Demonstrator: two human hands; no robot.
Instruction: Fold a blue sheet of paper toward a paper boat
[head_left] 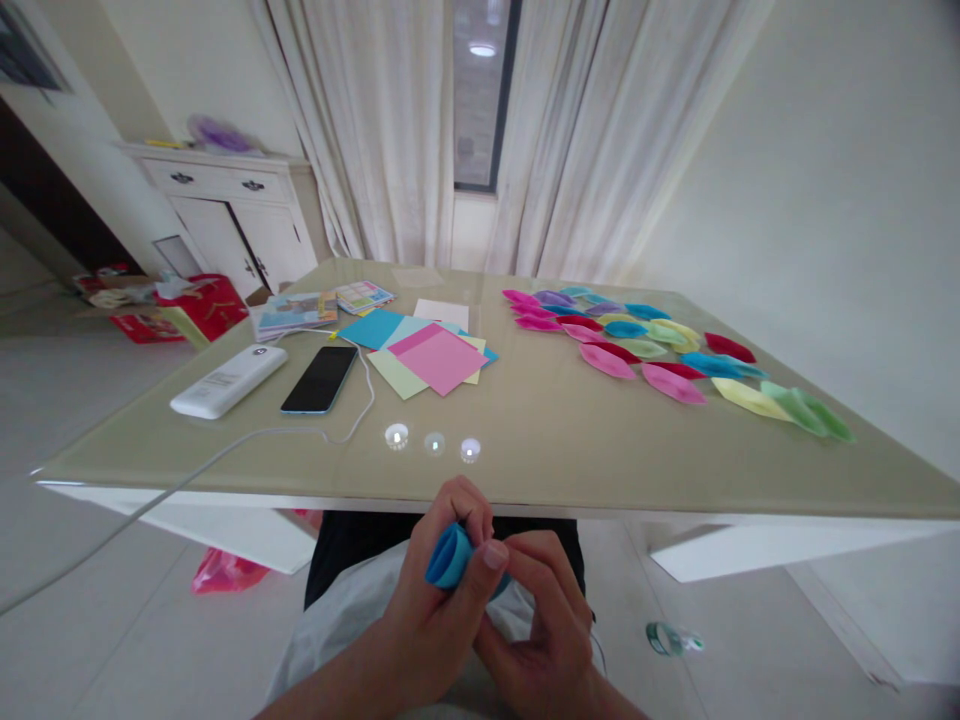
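Observation:
Low in the view, over my lap and just off the table's front edge, my left hand (442,600) is closed around a rolled piece of blue paper (448,556). The roll's hollow end faces up and left. My right hand (541,610) meets it from the right, fingers pinched at the roll's other end, which the fingers mostly hide. On the table, a stack of coloured square paper (440,358) lies fanned out, pink on top. To the right, several folded paper boats (673,382) in pink, red, blue, yellow and green lie in rows.
A black-screened phone (320,380), a white power bank (228,381) and a white cable (262,432) lie on the left of the table (600,450). Booklets (295,314) rest behind them. A bottle (673,639) lies on the floor to the right.

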